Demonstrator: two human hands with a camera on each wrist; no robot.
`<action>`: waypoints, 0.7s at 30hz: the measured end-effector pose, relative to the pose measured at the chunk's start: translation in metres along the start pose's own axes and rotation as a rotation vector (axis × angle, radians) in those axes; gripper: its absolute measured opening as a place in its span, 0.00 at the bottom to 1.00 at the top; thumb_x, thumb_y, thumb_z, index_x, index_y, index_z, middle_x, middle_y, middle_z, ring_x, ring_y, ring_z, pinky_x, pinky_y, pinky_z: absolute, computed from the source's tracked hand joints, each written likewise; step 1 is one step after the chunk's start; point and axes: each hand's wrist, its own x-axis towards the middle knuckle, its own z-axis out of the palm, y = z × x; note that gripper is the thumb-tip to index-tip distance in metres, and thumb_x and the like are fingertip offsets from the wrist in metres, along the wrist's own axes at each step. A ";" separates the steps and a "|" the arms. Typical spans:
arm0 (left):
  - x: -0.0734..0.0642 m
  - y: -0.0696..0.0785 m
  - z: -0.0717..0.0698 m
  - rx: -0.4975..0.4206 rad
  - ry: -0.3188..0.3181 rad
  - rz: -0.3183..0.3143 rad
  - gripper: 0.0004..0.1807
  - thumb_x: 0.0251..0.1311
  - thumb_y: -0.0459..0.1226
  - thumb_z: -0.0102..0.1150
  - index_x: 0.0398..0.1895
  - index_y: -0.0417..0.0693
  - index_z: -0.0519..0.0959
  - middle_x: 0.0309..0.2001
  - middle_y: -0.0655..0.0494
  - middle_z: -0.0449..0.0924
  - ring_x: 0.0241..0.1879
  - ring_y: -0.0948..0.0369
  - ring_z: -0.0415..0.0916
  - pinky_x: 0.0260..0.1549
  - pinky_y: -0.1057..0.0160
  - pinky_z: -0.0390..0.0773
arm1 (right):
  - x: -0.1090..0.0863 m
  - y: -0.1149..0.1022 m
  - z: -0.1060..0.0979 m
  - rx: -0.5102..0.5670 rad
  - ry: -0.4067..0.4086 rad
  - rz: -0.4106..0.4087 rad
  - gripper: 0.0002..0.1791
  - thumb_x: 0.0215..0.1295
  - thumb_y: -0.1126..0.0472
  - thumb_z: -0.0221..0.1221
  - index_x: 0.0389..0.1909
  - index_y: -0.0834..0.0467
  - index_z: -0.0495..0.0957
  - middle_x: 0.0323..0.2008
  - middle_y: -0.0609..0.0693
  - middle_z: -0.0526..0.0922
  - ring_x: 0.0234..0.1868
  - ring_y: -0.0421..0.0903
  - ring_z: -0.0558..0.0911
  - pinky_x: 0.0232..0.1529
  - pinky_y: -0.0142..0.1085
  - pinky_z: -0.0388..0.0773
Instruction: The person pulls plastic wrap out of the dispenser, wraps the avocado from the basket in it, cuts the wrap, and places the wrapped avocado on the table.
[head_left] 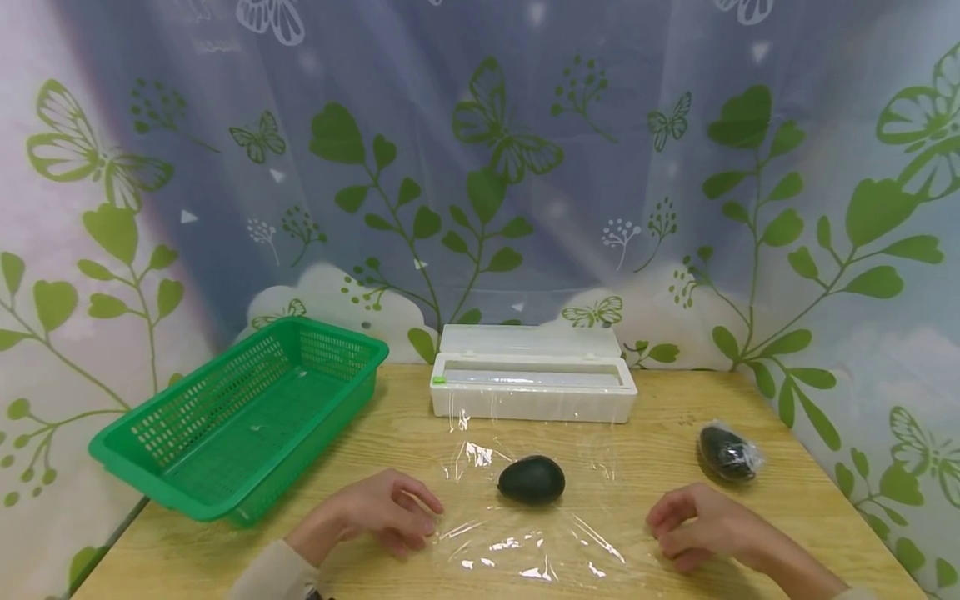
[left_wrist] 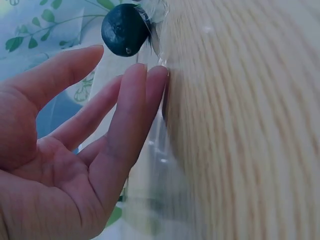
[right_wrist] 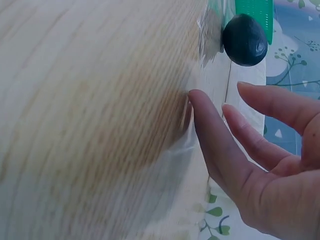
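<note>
A: Status, inside out?

B: Left hand [head_left: 386,510]: thumb well off the fingers, wide gap, nothing held. Right hand [head_left: 701,527]: same, relaxed, nothing held. Each sits by its own side of the clear film [head_left: 536,542]. Can't tell if any fingertip touches it.

A: Fruit?

B: Dark green fruit [head_left: 532,480], lying on the film between the hands, a bit beyond them, nearer the left one. Not touched by either.

A: Farther out?

B: Wrapped fruit [head_left: 726,454] just beyond the right hand. Green basket [head_left: 330,423] left of and beyond the left hand. White box [head_left: 532,406] past both hands, behind the fruit, lid [head_left: 528,340] up. All on the bench [head_left: 667,400]. Film reaches back toward the box; can't see whether it's cut loose.

A: How would you work the film?

B: My take: pinch only the edge, thumb against fingertips, matching spots each side. Lift both hands together, level, light tension. Uneven pull likely slides the sheet and rolls the fruit. Slack film probably clings to itself, so keep it spread until it meets the fruit, then press from the middle outward. If an edge sticks to the bench, peel slowly from a corner; don't yank.
</note>
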 end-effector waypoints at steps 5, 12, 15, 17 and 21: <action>0.003 0.001 0.004 -0.008 -0.045 0.016 0.20 0.62 0.33 0.69 0.55 0.33 0.82 0.39 0.46 0.90 0.35 0.57 0.87 0.35 0.53 0.90 | 0.004 -0.001 0.009 0.011 -0.020 -0.048 0.20 0.61 0.69 0.66 0.50 0.78 0.76 0.37 0.52 0.82 0.37 0.44 0.84 0.37 0.39 0.90; 0.005 0.000 0.013 0.046 -0.128 0.072 0.18 0.56 0.26 0.70 0.51 0.29 0.82 0.32 0.55 0.84 0.30 0.65 0.81 0.30 0.66 0.86 | 0.009 -0.001 0.018 -0.005 -0.072 -0.073 0.17 0.57 0.72 0.66 0.46 0.77 0.78 0.36 0.53 0.82 0.35 0.42 0.84 0.34 0.32 0.87; 0.005 0.000 0.016 0.137 -0.143 0.116 0.16 0.50 0.24 0.72 0.44 0.28 0.84 0.26 0.58 0.80 0.24 0.69 0.75 0.24 0.74 0.76 | 0.011 -0.001 0.020 -0.002 -0.080 -0.067 0.15 0.56 0.74 0.66 0.43 0.77 0.79 0.35 0.54 0.85 0.34 0.41 0.85 0.33 0.31 0.86; 0.005 0.000 0.017 0.196 -0.141 0.150 0.13 0.47 0.23 0.74 0.39 0.29 0.85 0.22 0.60 0.78 0.21 0.71 0.71 0.22 0.76 0.71 | 0.011 -0.001 0.021 -0.003 -0.074 -0.063 0.13 0.56 0.74 0.66 0.41 0.77 0.80 0.35 0.55 0.86 0.32 0.41 0.85 0.33 0.30 0.86; 0.005 -0.001 0.021 0.277 -0.107 0.181 0.06 0.48 0.24 0.73 0.30 0.30 0.86 0.18 0.63 0.75 0.18 0.73 0.68 0.19 0.77 0.68 | 0.012 -0.003 0.021 -0.009 -0.064 -0.056 0.09 0.59 0.75 0.65 0.39 0.77 0.81 0.34 0.55 0.87 0.31 0.41 0.86 0.32 0.29 0.86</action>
